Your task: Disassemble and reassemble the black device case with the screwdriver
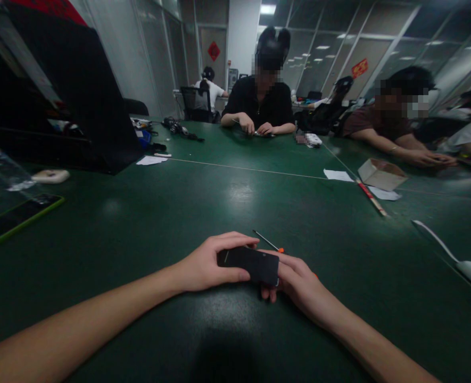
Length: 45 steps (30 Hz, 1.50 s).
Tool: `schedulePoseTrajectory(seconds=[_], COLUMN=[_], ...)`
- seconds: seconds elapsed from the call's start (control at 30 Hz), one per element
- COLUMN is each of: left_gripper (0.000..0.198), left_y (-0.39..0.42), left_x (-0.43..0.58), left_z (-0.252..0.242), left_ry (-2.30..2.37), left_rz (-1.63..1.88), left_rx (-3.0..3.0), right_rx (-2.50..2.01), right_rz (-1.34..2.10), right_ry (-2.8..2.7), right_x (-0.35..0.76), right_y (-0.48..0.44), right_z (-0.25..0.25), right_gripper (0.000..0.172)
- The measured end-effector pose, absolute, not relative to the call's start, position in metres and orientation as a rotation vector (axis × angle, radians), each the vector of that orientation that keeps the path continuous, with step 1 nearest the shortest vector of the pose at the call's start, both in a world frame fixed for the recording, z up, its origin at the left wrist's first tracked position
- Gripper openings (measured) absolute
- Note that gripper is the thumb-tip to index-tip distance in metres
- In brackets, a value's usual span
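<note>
A flat black rectangular device (255, 264) is held low over the green table, with a small light mark near its left end. My left hand (215, 260) is closed around that left end, thumb along the near side and fingers along the far side. At the opposite end, my right hand (297, 274) grips the device, some of its fingertips showing underneath. What kind of device it is, I cannot tell. Just beyond my right hand lies a screwdriver (267, 241) with a thin metal shaft; the hand hides most of its orange handle.
The green table (159, 213) stretches ahead. To the left are a large black panel (79, 90) and a green-edged phone (19, 218). A small open box (382, 174) and a red-and-pale stick (371, 199) lie right. Across the table, a person in black (259, 101) handles something small.
</note>
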<state>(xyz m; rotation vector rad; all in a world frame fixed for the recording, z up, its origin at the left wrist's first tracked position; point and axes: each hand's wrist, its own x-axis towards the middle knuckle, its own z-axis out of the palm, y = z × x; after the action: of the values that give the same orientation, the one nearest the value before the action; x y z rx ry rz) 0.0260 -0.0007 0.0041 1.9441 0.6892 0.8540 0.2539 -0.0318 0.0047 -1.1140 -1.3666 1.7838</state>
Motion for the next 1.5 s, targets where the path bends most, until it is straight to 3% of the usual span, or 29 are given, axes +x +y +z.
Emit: schedulePoseTrajectory(seconds=[0.73, 1.0, 1.33, 1.5], left_gripper=[0.068, 0.041, 0.038, 0.037], left_y=[-0.002, 0.005, 0.001, 0.001], left_x=[0.026, 0.029, 0.033, 0.032], left_z=[0.003, -0.01, -0.009, -0.01], left_ry=[0.72, 0.678, 0.697, 0.721], left_rz=[0.835, 0.892, 0.872, 0.868], left_rx=[1.808, 1.271, 1.242, 1.308], right_rx=[-0.939, -0.879, -0.913, -0.914], right_rz=[1.809, 1.741, 1.75, 1.716], right_ry=[-1.192, -1.075, -1.07, -1.163], right_x=[0.255, 0.254, 0.254, 0.255], right_y=[-0.031, -0.031, -0.03, -0.028], right_z=[0.002, -0.001, -0.002, -0.006], right_gripper=[0.044, 0.044, 0.054, 0.051])
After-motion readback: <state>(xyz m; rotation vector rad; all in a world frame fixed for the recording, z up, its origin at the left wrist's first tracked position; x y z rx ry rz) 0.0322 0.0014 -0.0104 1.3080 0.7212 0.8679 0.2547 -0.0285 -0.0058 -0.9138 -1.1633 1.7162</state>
